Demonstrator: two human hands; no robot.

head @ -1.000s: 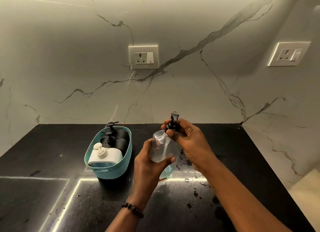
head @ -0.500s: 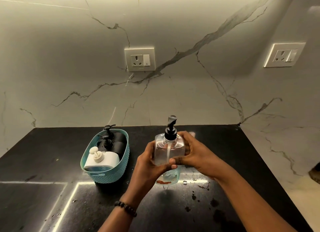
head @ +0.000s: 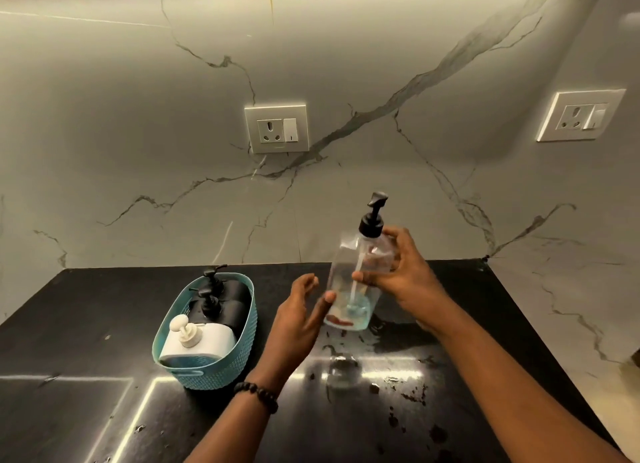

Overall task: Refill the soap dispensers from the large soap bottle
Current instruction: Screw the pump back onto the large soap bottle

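Holding clear plastic pump bottle (head: 358, 272) above black counter (head: 104, 306), right hand (head: 405, 275) wrapping it, left hand (head: 299, 319) spreading open beside.

Home kitchen or bathroom counter — black stone worktop (head: 104, 310); marble-veined wall (head: 346, 64); wall sockets (head: 276, 129).

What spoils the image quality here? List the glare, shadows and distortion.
Head view: bright streaks of glare reflect off the black countertop near the teal basket; a light strip along the top edge leaves the marble wall dim lower down; the clear dispenser, gripped by the right hand, shows washed-out highlights; wide-angle bending tilts the right socket.
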